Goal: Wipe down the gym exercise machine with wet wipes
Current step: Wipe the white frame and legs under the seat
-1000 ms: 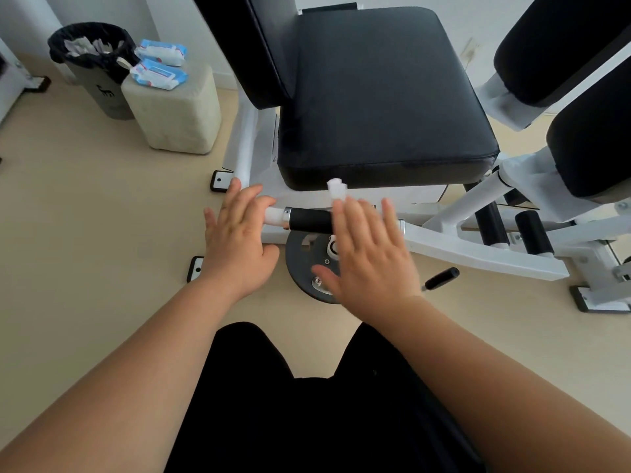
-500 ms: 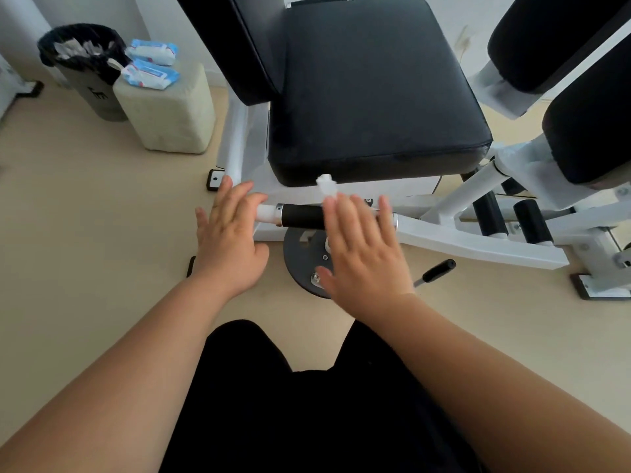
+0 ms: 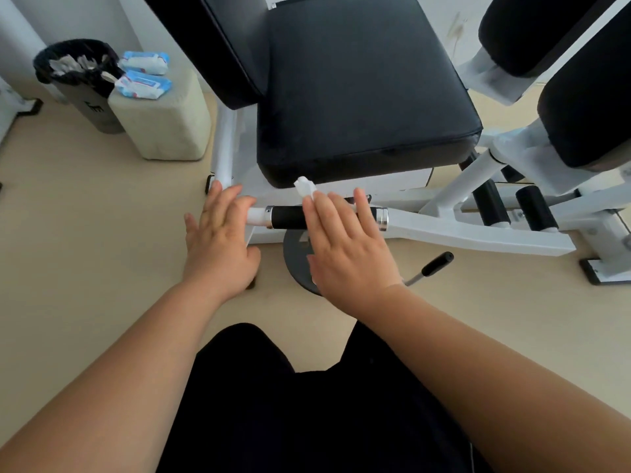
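Crumpled white wet wipe [image 3: 305,187] lies pressed under my flat right hand [image 3: 345,247] on the black foam handle grip [image 3: 286,218] (left hand [image 3: 218,240] spread over its white end), so I judge most of the white-framed machine [image 3: 478,237] is left to do.

The beige floor [image 3: 85,233] bears the machine [image 3: 358,90], a stool [image 3: 164,124] and a bin [image 3: 85,100].

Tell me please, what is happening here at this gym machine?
A person is wiping the gym machine. The right hand presses a wet wipe on the black grip of a handle; one corner of the wipe sticks out. The left hand rests on the bar's white end. Two wipe packs lie on a stool beside a bin.
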`<move>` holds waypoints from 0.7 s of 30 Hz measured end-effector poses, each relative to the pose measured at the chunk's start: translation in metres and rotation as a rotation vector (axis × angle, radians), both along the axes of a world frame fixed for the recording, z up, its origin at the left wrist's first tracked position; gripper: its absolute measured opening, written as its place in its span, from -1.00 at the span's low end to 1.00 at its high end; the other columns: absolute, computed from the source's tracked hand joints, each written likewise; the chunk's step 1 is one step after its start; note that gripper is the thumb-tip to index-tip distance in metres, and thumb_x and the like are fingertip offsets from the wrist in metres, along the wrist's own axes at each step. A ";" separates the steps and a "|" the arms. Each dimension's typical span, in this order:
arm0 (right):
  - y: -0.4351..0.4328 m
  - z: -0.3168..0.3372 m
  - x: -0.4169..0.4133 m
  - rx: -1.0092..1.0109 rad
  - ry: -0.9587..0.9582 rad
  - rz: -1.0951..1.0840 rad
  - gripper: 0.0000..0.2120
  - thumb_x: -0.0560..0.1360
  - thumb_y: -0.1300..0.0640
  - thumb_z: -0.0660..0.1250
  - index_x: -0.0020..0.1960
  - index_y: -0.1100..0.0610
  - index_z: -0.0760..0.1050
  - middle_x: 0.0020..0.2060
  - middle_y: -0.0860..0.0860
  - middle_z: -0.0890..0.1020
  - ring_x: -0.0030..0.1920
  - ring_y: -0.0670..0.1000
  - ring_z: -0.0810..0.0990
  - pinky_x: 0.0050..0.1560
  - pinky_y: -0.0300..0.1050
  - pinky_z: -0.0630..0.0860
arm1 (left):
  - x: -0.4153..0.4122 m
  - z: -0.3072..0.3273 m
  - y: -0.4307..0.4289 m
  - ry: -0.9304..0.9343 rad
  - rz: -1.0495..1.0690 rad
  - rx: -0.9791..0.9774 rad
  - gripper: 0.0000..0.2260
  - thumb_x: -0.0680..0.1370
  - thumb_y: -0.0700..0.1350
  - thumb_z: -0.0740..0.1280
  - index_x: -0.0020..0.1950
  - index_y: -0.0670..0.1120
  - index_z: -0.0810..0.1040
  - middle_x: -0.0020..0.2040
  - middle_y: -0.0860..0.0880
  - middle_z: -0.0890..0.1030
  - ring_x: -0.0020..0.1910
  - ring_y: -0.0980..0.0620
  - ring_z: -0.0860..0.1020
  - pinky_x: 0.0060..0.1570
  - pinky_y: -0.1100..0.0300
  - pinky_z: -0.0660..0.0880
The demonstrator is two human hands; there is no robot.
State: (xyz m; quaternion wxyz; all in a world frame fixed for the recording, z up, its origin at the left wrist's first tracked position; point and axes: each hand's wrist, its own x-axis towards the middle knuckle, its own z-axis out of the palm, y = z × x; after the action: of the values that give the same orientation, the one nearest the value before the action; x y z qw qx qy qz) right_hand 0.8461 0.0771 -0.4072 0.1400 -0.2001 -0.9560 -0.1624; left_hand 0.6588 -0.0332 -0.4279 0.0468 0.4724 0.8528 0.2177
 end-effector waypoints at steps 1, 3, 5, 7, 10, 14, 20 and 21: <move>0.009 0.000 0.012 -0.009 0.058 0.003 -0.36 0.60 0.15 0.21 0.60 0.35 0.14 0.47 0.26 0.37 0.47 0.29 0.34 0.62 0.30 -0.11 | 0.000 0.000 0.000 0.007 0.002 -0.004 -0.36 0.42 -0.29 0.35 0.47 -0.01 0.29 0.60 0.04 0.13 0.64 -0.01 -0.10 0.47 -0.40 0.04; 0.027 -0.003 0.034 -0.050 0.189 0.044 -0.46 0.57 0.29 0.17 0.55 0.37 0.28 0.39 0.27 0.46 0.39 0.29 0.42 0.59 0.28 0.13 | -0.001 0.002 -0.001 0.020 0.001 -0.023 -0.35 0.42 -0.29 0.35 0.48 -0.01 0.28 0.60 0.03 0.13 0.64 -0.01 -0.10 0.49 -0.39 0.02; 0.041 -0.003 0.045 -0.144 0.318 0.120 -0.53 0.56 0.40 0.23 0.47 0.38 0.40 0.31 0.27 0.54 0.30 0.29 0.51 0.45 0.21 0.41 | 0.000 0.004 -0.001 0.022 0.004 -0.049 -0.34 0.43 -0.28 0.36 0.49 -0.01 0.27 0.61 0.02 0.12 0.64 0.00 -0.10 0.50 -0.37 0.00; 0.049 -0.001 0.047 -0.218 0.470 0.156 -0.61 0.56 0.46 0.21 0.37 0.39 0.51 0.21 0.27 0.62 0.16 0.27 0.60 0.26 0.13 0.55 | 0.001 0.008 0.000 0.026 0.013 -0.086 -0.35 0.44 -0.27 0.37 0.51 -0.04 0.26 0.61 0.01 0.11 0.64 0.00 -0.11 0.51 -0.36 0.00; 0.046 -0.004 0.052 -0.317 0.681 0.093 -0.60 0.65 0.40 0.01 0.31 0.42 0.55 0.16 0.29 0.65 0.12 0.24 0.60 0.23 0.02 0.54 | 0.009 0.021 0.003 0.018 0.059 -0.175 -0.35 0.49 -0.21 0.35 0.56 -0.04 0.22 0.64 0.02 0.06 0.64 0.02 -0.16 0.53 -0.32 -0.07; 0.015 -0.025 0.053 -0.598 0.651 0.023 -0.45 0.60 0.27 0.23 0.55 0.41 0.22 0.50 0.35 0.34 0.54 0.25 0.29 0.60 0.02 0.20 | 0.048 0.041 0.012 0.101 -0.048 -0.085 -0.26 0.46 -0.22 0.34 0.61 -0.03 0.16 0.65 0.01 0.09 0.64 0.04 -0.11 0.54 -0.22 -0.19; 0.011 -0.023 0.041 -0.760 0.656 0.067 -0.22 0.65 -0.08 0.23 0.60 0.42 0.03 0.61 0.32 0.01 0.65 0.25 -0.03 0.65 0.07 -0.03 | 0.093 0.035 0.037 0.154 -0.271 -0.065 -0.23 0.51 -0.22 0.32 0.66 -0.04 0.03 0.65 0.01 0.10 0.64 0.05 -0.09 0.58 -0.20 -0.13; 0.019 -0.017 0.037 -0.806 0.663 0.079 -0.23 0.65 -0.10 0.20 0.61 0.40 0.04 0.62 0.32 0.03 0.65 0.22 -0.03 0.65 0.06 -0.02 | 0.093 0.032 0.037 0.154 -0.259 -0.053 -0.23 0.52 -0.24 0.31 0.65 -0.04 0.02 0.65 0.01 0.10 0.64 0.05 -0.09 0.58 -0.22 -0.12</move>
State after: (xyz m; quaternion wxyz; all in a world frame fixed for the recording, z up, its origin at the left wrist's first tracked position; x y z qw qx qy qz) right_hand 0.8828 0.0963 -0.4245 0.3532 -0.2427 -0.8538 0.2957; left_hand 0.7520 0.0040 -0.3960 0.0215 0.5922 0.7913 0.1504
